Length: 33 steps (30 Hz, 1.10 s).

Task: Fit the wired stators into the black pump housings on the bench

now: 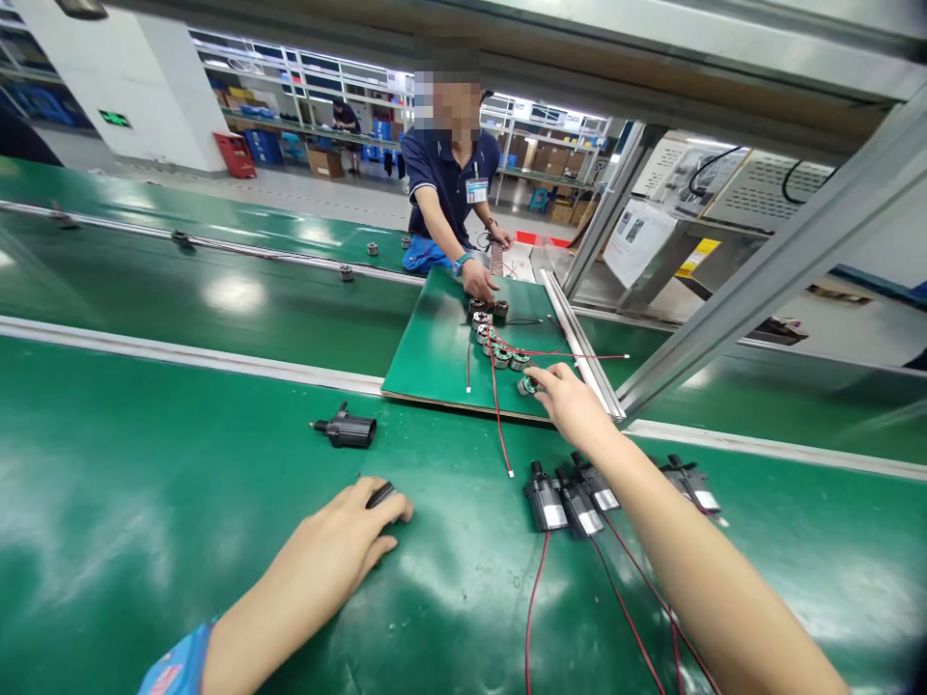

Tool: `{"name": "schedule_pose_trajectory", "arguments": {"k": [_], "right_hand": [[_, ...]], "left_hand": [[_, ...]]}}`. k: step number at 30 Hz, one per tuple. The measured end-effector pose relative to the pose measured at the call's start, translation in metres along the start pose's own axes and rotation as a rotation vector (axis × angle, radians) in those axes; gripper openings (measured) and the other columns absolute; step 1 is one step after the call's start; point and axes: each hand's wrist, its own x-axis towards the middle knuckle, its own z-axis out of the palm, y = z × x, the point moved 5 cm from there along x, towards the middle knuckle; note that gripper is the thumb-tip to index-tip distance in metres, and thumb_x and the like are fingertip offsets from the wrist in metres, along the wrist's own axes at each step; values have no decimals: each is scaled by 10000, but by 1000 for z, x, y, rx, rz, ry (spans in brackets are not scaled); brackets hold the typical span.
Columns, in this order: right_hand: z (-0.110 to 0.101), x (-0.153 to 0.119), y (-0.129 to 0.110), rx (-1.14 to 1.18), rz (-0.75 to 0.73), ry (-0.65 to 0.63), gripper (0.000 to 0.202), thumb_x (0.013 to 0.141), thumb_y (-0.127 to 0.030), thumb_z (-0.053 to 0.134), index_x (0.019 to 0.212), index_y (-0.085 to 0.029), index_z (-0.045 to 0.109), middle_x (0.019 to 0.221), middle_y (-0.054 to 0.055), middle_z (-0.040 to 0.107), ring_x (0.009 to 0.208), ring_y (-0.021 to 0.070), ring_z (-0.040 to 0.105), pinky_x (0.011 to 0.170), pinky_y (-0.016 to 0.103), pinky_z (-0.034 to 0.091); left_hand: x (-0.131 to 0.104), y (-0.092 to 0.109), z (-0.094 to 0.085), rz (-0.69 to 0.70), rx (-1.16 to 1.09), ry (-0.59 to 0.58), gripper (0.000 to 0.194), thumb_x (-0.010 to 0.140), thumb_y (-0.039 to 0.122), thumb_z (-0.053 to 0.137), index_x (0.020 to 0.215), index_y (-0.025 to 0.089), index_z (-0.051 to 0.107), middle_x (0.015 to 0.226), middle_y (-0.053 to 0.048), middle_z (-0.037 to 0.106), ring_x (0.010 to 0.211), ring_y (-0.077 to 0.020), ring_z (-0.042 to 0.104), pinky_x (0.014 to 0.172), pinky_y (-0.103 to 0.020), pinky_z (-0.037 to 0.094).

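Observation:
My right hand [569, 401] reaches to the near right corner of the green board [427, 338], thumb and fingers pinching a small round motor core [527, 385] with a green top. Beside it sits a cluster of similar motor cores [501, 357], with thin red leads [496, 405] and white plugs. Low over the green table, my left hand [354, 531] has loosely bent fingers, the thumb apart. A dark ridged band [380, 494] shows at its fingers; what it is exactly, I cannot make out. Ahead of this hand lies a black ribbed pump housing [352, 430].
Several black pump housings [547, 507] with labels and red wires lie under and beside my right forearm. Across the board, a co-worker's hand [479, 280] touches the far motor cores. A metal post [768, 261] slants at right; more cores [347, 274] stand on the far belt.

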Motion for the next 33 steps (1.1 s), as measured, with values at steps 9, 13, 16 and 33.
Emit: {"name": "schedule_pose_trajectory", "arguments": {"k": [9, 13, 16, 33], "right_hand": [[-54, -113, -91, 489, -350, -75, 401, 937, -401, 670, 1298, -237, 613, 1146, 63, 675, 1031, 178, 657, 871, 289, 562], [-51, -125, -104, 413, -356, -184, 392, 894, -398, 718, 1250, -252, 647, 1074, 35, 695, 1006, 192, 655, 844, 305, 559], [-46, -125, -105, 430, -371, -166, 392, 879, -405, 733, 1228, -241, 658, 1038, 27, 702, 975, 199, 659, 823, 315, 548], [-15, -127, -110, 583, -371, -132, 798, 725, -733, 713, 1338, -240, 583, 1111, 57, 716, 980, 212, 673, 843, 317, 525]], "left_hand": [[8, 49, 23, 151, -509, 198, 685, 902, 249, 662, 1488, 379, 334, 1283, -3, 702, 1154, -201, 680, 1005, -356, 560], [7, 62, 35, 125, -683, 149, 711, 883, 245, 696, 1489, 371, 344, 1279, 2, 702, 1140, -190, 688, 1011, -348, 565], [5, 65, 42, 126, -771, 105, 710, 885, 257, 703, 1487, 361, 342, 1272, -6, 699, 1118, -188, 697, 996, -344, 579], [-6, 55, 42, 194, -624, 296, 495, 888, 308, 712, 1282, 290, 412, 1149, -47, 702, 1042, -204, 724, 890, -322, 615]]}}
